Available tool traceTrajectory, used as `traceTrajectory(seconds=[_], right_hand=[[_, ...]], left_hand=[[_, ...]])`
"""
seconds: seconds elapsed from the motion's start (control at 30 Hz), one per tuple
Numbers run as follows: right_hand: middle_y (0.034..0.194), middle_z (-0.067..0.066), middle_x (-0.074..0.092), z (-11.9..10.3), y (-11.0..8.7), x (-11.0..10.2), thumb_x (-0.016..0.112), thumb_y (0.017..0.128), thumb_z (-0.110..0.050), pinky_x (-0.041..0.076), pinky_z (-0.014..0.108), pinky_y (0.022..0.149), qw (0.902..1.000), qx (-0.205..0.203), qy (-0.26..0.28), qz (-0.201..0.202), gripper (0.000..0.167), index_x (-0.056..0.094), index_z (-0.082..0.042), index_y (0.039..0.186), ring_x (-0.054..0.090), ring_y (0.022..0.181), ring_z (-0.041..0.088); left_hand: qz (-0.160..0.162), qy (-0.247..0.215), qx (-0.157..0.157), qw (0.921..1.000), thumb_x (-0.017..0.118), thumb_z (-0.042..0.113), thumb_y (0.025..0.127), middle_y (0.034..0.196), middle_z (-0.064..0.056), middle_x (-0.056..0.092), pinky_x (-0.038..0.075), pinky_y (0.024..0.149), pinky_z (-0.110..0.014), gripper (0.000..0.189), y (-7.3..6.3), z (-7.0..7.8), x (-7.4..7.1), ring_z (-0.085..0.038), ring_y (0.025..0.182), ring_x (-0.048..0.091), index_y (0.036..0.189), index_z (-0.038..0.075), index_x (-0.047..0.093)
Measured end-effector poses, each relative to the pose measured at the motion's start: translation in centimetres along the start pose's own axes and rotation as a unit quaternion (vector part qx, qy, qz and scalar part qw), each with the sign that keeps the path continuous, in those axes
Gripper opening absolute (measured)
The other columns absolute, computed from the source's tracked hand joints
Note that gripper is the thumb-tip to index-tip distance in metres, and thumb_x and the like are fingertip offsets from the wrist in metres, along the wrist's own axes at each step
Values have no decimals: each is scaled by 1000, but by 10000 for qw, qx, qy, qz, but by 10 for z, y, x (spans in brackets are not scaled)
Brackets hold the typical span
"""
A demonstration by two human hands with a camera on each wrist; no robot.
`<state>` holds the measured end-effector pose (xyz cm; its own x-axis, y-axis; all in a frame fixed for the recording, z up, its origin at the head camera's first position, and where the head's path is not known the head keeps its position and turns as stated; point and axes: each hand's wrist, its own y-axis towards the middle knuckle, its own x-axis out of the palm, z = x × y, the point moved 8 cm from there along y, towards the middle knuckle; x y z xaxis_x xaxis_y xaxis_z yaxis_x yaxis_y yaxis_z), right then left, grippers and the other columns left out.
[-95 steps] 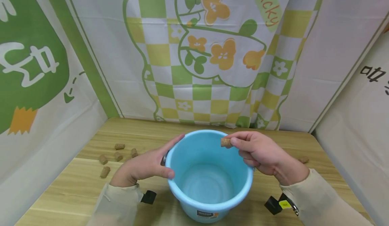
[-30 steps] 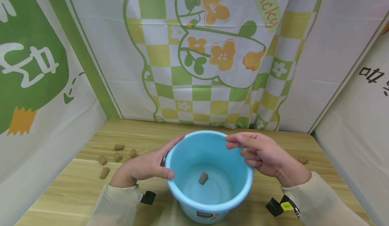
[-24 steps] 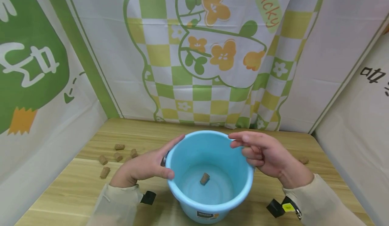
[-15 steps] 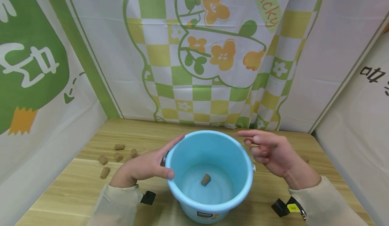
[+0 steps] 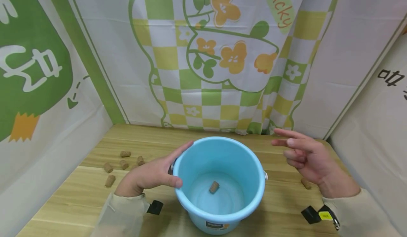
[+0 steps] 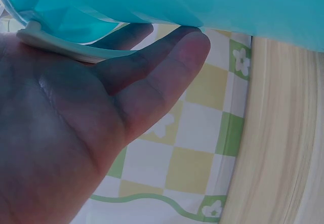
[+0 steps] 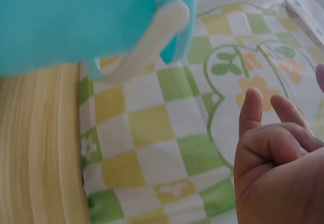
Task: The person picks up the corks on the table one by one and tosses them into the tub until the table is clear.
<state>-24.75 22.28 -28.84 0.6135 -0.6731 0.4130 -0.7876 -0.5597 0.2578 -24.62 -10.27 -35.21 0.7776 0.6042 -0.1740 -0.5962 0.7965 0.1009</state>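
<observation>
A light blue bucket (image 5: 219, 217) stands on the wooden table, and one cork (image 5: 214, 187) lies on its floor. My left hand (image 5: 155, 175) holds the bucket's left side, thumb over the rim and fingers along the outside. In the left wrist view these fingers (image 6: 147, 95) lie against the blue wall, beside the white handle (image 6: 71, 49). To the right of the bucket, my right hand (image 5: 313, 159) is raised in the air and holds nothing. Its index finger and thumb are extended while the other fingers curl loosely. Below it, another cork (image 5: 306, 183) rests on the table.
Several corks (image 5: 110, 180) are scattered on the table left of my left forearm, one partly hidden by it. A checked fabric backdrop (image 5: 211, 97) hangs behind the table (image 5: 143, 134). White printed sheets (image 5: 375, 131) close off both sides.
The right hand let go of its cork, which dropped into the bucket. It then moved right, away from the rim, over the table. The left hand stayed on the bucket.
</observation>
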Motion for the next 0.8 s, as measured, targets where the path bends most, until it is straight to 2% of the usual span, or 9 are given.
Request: traceTrajectory(seconds=[0.2,0.3,0.53,0.8], right_hand=[[120,11,63,-10,-12,-18,30,106,4,15,22,49,9991,-15,-293,307,43,59,-3,138,12,54,13],[122,10,64,-12,-17,-23,30,107,2,14,23,46,9991,17,-370,189,43,57,-6,141,11,52,13],[141,20,53,-18,-24,-27,21,109,1,18,23,46,9970,9,547,-551,48,52,-7,145,14,51,12],[148,20,45,-22,-35,-39,16,110,-2,22,23,49,9871,-36,1374,-818,50,49,-6,147,17,53,11]], left_hand=[[-13,-18,5,10000,78,48,85,155,-24,24,45,98,-52,111,0,0,0,-46,127,44,162,26,1],[-13,-71,-21,10000,78,47,85,155,-23,23,45,98,-53,111,0,-1,0,-47,128,44,161,27,1],[1,6,-43,10000,79,47,84,156,-21,24,45,98,-53,111,0,0,0,-46,128,44,161,28,1],[8,11,-46,10000,79,48,84,156,-22,24,45,98,-51,111,1,-1,-1,-46,128,44,161,29,1]])
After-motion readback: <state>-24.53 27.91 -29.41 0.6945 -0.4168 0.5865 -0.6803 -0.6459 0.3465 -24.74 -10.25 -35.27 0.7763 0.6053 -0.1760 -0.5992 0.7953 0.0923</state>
